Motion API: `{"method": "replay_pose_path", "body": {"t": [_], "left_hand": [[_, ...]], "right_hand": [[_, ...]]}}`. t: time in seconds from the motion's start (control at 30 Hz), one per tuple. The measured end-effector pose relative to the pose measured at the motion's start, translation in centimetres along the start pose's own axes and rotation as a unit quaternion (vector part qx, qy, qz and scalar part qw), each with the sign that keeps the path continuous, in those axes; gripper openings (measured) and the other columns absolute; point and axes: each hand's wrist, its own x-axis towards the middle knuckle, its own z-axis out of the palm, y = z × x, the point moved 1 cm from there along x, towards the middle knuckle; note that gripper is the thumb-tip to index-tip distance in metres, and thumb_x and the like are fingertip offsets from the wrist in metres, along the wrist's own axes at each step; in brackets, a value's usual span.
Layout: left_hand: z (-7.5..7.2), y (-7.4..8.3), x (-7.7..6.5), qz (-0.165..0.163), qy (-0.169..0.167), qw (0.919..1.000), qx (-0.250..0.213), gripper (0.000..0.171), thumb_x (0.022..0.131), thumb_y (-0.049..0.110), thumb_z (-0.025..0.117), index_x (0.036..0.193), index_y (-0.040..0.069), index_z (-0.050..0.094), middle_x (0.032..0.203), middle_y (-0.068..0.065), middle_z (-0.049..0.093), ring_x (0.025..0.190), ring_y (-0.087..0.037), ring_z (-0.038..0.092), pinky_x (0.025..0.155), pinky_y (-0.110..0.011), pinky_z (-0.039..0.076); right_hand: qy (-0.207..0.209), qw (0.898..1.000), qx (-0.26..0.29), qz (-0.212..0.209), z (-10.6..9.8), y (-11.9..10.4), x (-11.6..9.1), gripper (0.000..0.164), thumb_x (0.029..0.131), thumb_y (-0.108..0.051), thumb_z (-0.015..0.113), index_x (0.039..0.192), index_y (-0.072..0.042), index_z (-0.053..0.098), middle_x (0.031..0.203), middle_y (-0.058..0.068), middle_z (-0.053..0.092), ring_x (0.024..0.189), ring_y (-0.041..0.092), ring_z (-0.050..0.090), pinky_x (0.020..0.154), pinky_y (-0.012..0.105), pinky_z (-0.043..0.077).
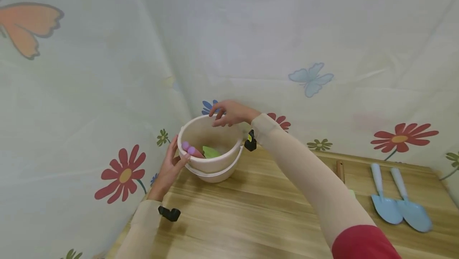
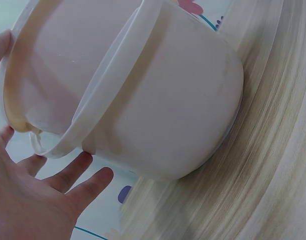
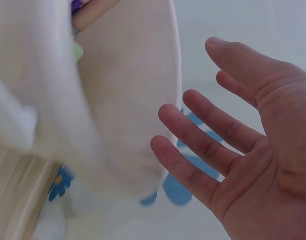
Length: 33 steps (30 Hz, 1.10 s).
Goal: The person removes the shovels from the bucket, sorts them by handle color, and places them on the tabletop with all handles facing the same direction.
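Note:
A cream-white bucket (image 1: 215, 165), its handle hanging down the front, stands on the wooden tabletop. My left hand (image 1: 171, 170) rests against its near left side, thumb at the rim. In the left wrist view the left hand's fingers (image 2: 68, 177) are spread and fairly straight along the outside. Inside the bucket lie two round-ended purple things (image 1: 188, 148) and a flat green piece (image 1: 210, 152); their lower parts are hidden. Above the far rim hovers my right hand (image 1: 233, 113), holding nothing, its fingers (image 3: 192, 145) apart and loosely bent.
Two light-blue hand trowels (image 1: 387, 209) lie at the right of the wooden tabletop (image 1: 229, 219). Near them a brown wooden handle (image 1: 340, 170) is partly hidden by my right sleeve. A fabric wall (image 1: 258, 44) with flowers and butterflies stands close behind the bucket and on the left.

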Motion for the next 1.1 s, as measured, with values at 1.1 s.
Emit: {"method": "replay_pose_path", "body": {"t": [1.1], "left_hand": [[1.4,0.7,-0.2,-0.007,0.002,1.0000,0.006,0.079,0.100,0.042,0.066,0.162,0.046,0.017,0.170,0.005,0.017,0.140,-0.043,0.044,0.111,-0.065,0.038]], "right_hand": [[-0.160,0.987,0.030,-0.008,5.4,-3.2,4.9,0.039,0.093,-0.010,0.075,0.130,-0.017,0.067,0.131,0.004,0.068,0.119,0.022,0.061,0.101,0.057,0.050]]}}
